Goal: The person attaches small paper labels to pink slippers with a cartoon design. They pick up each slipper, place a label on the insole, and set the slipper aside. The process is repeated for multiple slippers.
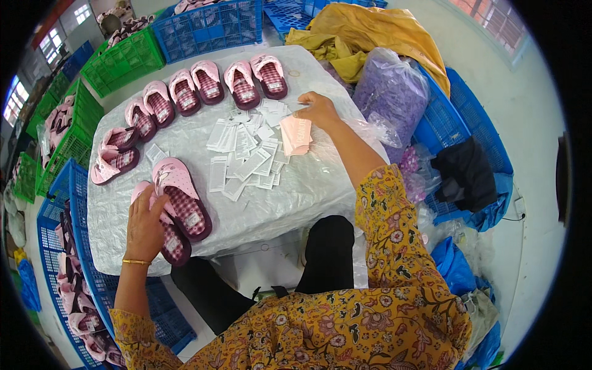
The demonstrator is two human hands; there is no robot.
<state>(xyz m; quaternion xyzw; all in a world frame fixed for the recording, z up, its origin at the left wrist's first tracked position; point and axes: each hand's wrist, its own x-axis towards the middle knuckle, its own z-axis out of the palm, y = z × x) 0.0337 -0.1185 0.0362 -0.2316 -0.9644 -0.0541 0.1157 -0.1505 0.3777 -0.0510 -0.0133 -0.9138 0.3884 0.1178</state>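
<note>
On the near left of the table, my left hand [145, 229] is closed over the upper of a pink slipper [174, 242] with a dark sole and checked insole. Its mate [190, 206] lies against it on the right, a pale label on its insole. My right hand [320, 111] reaches over the far right part of the table, thumb and forefinger apart. Its thumb tip is at the top edge of a stack of light pink cards [296, 137]. White printed tags [248, 155] lie loosely scattered left of that stack.
Several more pink slippers [184, 92] curve along the table's far left side. Plastic sheeting covers the table [277, 209]. A green crate [123, 60] and blue crates [209, 31] surround it. At right are a purple-filled bag [391, 92], yellow cloth [376, 31] and dark cloth [465, 176].
</note>
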